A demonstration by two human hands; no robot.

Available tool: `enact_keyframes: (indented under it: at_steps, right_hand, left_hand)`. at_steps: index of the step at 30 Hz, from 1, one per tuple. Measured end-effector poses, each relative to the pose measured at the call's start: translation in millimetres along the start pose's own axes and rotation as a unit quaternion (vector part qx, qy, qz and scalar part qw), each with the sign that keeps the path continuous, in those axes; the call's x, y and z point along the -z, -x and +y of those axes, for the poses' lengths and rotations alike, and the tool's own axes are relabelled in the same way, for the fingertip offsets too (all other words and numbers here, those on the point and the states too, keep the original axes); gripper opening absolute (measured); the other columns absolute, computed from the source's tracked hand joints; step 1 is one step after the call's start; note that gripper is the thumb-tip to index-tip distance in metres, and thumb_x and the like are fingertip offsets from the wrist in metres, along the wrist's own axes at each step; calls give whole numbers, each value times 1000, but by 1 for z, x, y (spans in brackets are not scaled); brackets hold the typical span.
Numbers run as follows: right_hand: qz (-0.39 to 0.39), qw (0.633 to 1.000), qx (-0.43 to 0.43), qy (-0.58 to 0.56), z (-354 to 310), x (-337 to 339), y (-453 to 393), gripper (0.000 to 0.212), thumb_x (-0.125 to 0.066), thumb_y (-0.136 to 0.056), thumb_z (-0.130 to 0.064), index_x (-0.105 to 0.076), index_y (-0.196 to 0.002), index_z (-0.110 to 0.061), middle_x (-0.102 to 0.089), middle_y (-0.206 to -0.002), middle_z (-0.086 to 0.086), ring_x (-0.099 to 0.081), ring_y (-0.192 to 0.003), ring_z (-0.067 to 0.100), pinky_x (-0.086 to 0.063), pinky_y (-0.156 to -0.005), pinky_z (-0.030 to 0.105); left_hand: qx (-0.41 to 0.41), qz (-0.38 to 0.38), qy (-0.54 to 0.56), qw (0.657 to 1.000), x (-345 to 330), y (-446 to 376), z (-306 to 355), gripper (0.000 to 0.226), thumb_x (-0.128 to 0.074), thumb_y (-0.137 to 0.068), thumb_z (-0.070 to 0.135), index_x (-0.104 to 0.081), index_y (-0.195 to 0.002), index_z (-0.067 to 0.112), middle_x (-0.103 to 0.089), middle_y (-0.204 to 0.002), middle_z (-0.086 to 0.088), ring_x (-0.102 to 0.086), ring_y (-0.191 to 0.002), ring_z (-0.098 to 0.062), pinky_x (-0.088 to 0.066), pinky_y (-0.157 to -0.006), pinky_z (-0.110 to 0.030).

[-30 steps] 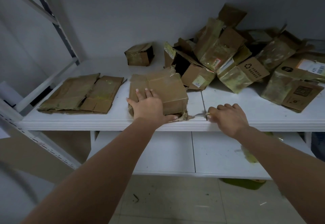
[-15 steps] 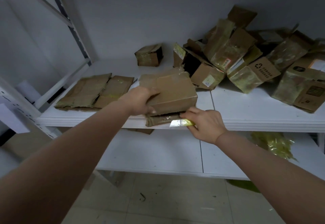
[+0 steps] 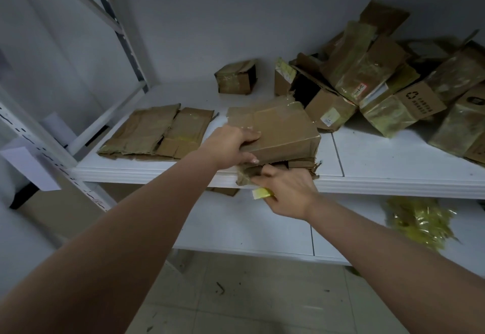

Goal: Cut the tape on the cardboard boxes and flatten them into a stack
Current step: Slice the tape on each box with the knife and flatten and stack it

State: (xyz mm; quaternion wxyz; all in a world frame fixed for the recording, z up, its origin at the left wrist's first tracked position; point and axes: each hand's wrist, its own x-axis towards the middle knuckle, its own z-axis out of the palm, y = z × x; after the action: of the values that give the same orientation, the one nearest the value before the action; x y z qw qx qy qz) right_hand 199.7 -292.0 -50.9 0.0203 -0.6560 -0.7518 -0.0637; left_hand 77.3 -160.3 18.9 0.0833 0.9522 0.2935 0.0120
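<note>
Two hands work one box [image 3: 278, 134] at the shelf [image 3: 393, 184] edge: left hand [image 3: 231, 147] clamps its near side, right hand [image 3: 286, 189] pinches yellow tape [image 3: 262, 193] beneath. A hard tug could probably drag the box off the edge or tear cardboard.

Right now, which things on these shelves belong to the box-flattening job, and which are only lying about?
Part of the job:
- box held by the left hand
- right hand at the box's lower flap, with a yellow piece at its fingers
- flattened boxes
- pile of taped boxes
- small box

Just lying about:
- yellow tape scraps on the lower shelf
- white paper
</note>
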Motion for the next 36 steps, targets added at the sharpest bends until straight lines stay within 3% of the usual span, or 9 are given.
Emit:
enact_keyframes:
  at_steps: [4, 6, 11, 16, 23, 26, 29, 32, 36]
  right_hand:
    - [-136, 988, 78, -9, -17, -43, 33, 32, -44, -90, -24, -57, -117, -33, -52, -110, -7, -59, -84, 23, -34, -60, 28]
    - [-83, 995, 44, -39, -16, -46, 29, 31, -46, -88, -26, -61, -114, -32, -57, -110, -9, -62, -81, 22, -32, -59, 27]
    - [152, 986, 24, -59, 3, -12, 5, 4, -62, -69, -31, -65, -69, -28, -65, -63, -10, -58, -47, 16, -24, -45, 17]
    - [249, 965, -70, -44, 15, 6, 1, 17, -56, -80, -34, -62, -79, -18, -63, -64, -3, -53, -43, 25, -30, -45, 21]
    - [152, 961, -211, 92, 38, 10, 1, 77, -91, -38, -49, -65, -105, -21, -59, -83, 7, -39, -31, 22, -20, -44, 19]
    - [142, 959, -216, 119, 39, 7, -4, 76, -91, -35, -53, -66, -101, -23, -57, -82, 7, -29, -32, 17, -22, -45, 19]
    - [160, 953, -217, 137, 46, 6, -11, 63, -90, -44, -32, -66, -101, -22, -55, -81, 8, -34, -32, 19, -25, -46, 20]
    - [193, 950, -208, 129, 53, 3, -11, 58, -84, -47, -16, -66, -101, -21, -55, -81, 8, -39, -33, 20, -27, -45, 20]
    - [183, 966, -169, 65, 59, 14, -2, 61, -83, -56, -31, -62, -113, -23, -56, -95, 8, -52, -45, 29, -36, -47, 25]
  left_hand:
    - [-1, 0, 14, 1000, 1, -1, -5, 74, -70, -84, 39, -36, -148, 25, -31, -155, 0, -30, -142, -15, -21, -112, -25]
    - [-7, 3, 7, 1000, 0, 0, -9, 73, -68, -85, 41, -34, -148, 26, -30, -156, 1, -29, -143, -14, -21, -112, -25]
    - [-13, 31, -58, 998, -6, 1, -8, 83, -71, -79, 52, -32, -148, 28, -31, -156, 3, -35, -139, -17, -32, -107, -30]
    - [16, 64, -161, 985, -24, 3, 2, 91, -75, -72, 54, -29, -144, 23, -34, -153, -2, -49, -129, -23, -50, -91, -40]
    - [54, 72, -213, 973, -37, 4, 22, 86, -77, -77, 24, -25, -144, 13, -22, -158, -5, -25, -145, -22, -50, -95, -38]
    - [38, 45, -214, 975, -27, 1, 20, 80, -75, -78, 25, -28, -142, 13, -23, -158, -7, -36, -139, -24, -50, -89, -37]
    - [15, 17, -203, 979, -19, 1, 15, 83, -75, -75, 37, -30, -140, 14, -26, -157, -8, -39, -137, -24, -48, -92, -36]
    - [9, -36, -174, 984, -11, 1, 15, 92, -72, -75, 37, -21, -147, 12, -19, -159, -9, -28, -143, -25, -39, -101, -36]
    - [28, -117, -83, 989, 6, 2, 15, 104, -71, -76, 38, -7, -154, 15, -6, -162, -7, -8, -149, -22, -23, -114, -33]
